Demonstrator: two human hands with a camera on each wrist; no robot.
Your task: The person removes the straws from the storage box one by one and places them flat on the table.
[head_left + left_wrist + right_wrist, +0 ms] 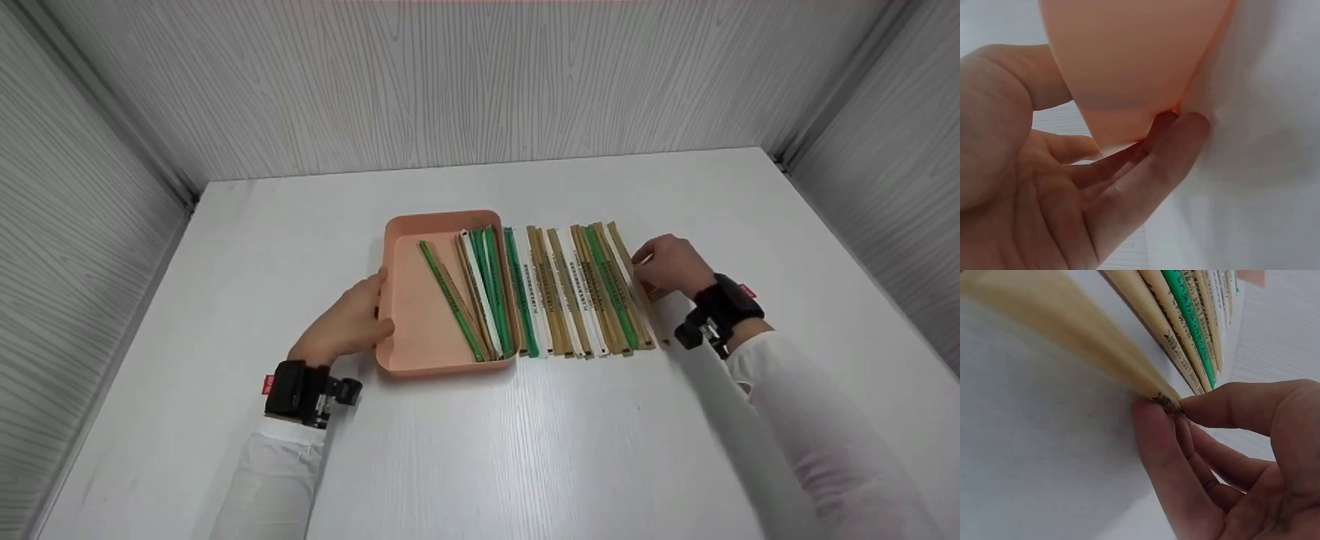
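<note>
A pink tray (411,322) stands near the table's middle, holding several slim paper-wrapped sticks (491,285) in green, white and brown. My left hand (341,322) grips its left wall, thumb over the rim and fingers outside, low along the wall in the left wrist view. To the right of the tray, more wrapped sticks (556,292) lie side by side in a row. My right hand (675,264) pinches the brown paper-wrapped stick (1089,340) at the row's right end between thumb and finger. In the right wrist view, a gap separates that stick from its neighbours.
The white table (525,442) is bounded by a pale wood-grain panel (480,82) at the back and similar panels at both sides. A camera is strapped to each wrist. The row of sticks lies close against the tray's right wall.
</note>
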